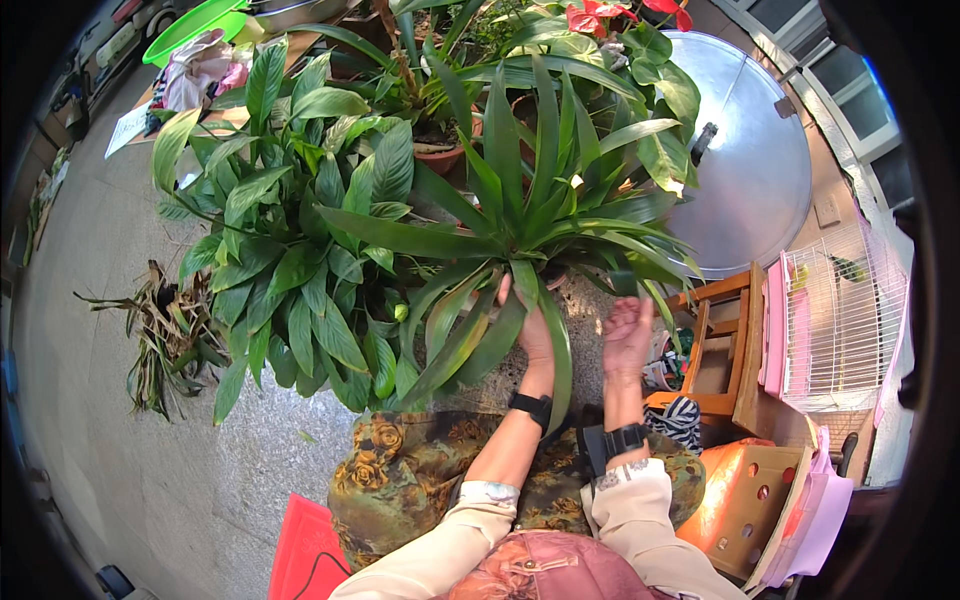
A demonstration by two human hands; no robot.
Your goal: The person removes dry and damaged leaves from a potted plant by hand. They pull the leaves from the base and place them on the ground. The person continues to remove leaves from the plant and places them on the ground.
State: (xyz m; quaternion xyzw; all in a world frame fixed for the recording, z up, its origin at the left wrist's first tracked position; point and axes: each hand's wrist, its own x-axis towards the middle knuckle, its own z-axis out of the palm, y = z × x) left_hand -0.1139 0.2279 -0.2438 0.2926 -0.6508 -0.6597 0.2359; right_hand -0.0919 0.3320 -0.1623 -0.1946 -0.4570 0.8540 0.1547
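Note:
A potted plant with long strap-like green leaves spreads in front of me; some lower leaves are yellowing. My left hand reaches in among its lower leaves, its fingers partly hidden by them, so I cannot tell whether it grips one. On the right, my right hand is raised palm up beneath the plant's right-hand leaves, fingers curled, close to a drooping leaf. Whether it holds anything is unclear. A broad-leaved bushy plant stands directly to the left, with a pale green bud among its lower leaves.
Dried leaves lie heaped on the stone floor at left. Behind are more potted plants and a large round metal lid. At right stand a wooden stool, a white wire birdcage and a cardboard box. A red sheet lies lower left.

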